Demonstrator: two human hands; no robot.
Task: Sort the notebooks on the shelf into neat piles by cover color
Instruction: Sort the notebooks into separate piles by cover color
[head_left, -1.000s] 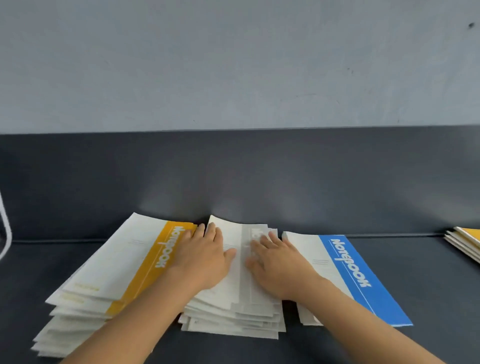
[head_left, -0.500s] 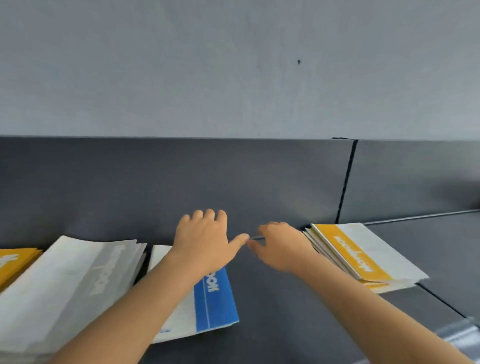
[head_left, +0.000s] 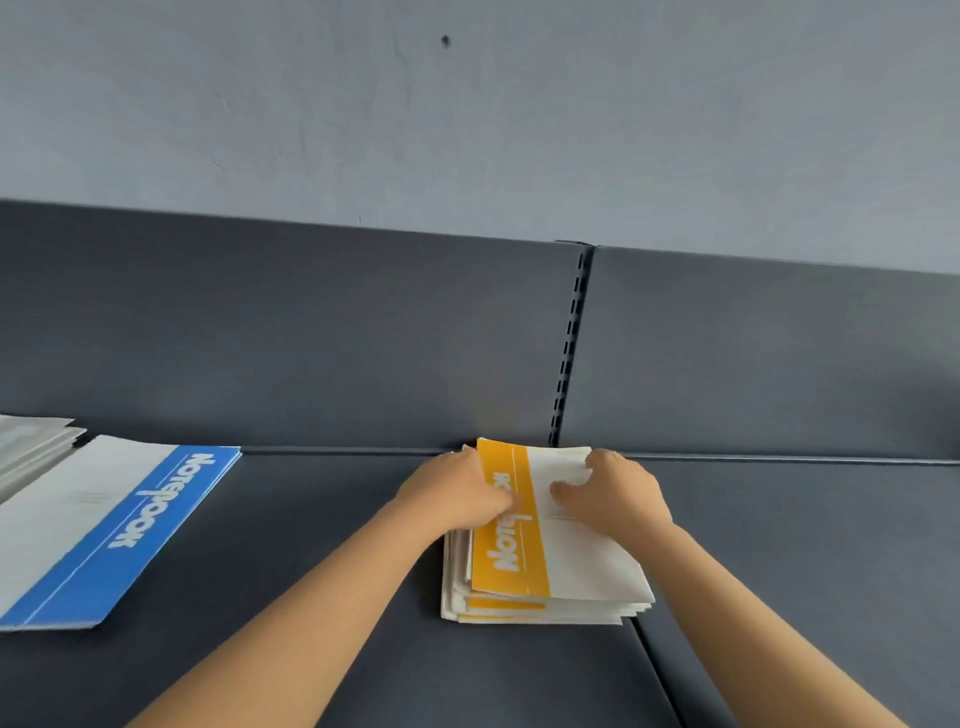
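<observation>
Two-handed, working on the yellow pile (head_left: 566, 566), sitting against the back edge of the shelf (head_left: 322, 649), just left of the seam between shelf boards. Pinching its left side with the left grip (head_left: 457, 493), with thumb over the yellow band and fingers hidden along the edge. Curling the right grip (head_left: 618, 499) round the far right part of the top cover, with thumb on the white. Probably squaring or lifting this pile, so pressing both sides inward evenly, nudging the fanned lower covers flush before raising anything, guarding against thin covers sliding. Seeing no container anywhere. Noting only the blue notebook (head_left: 119, 525) toward the shelf's left, well apart, and a grey pile (head_left: 31, 447) just beside it at the left edge.
</observation>
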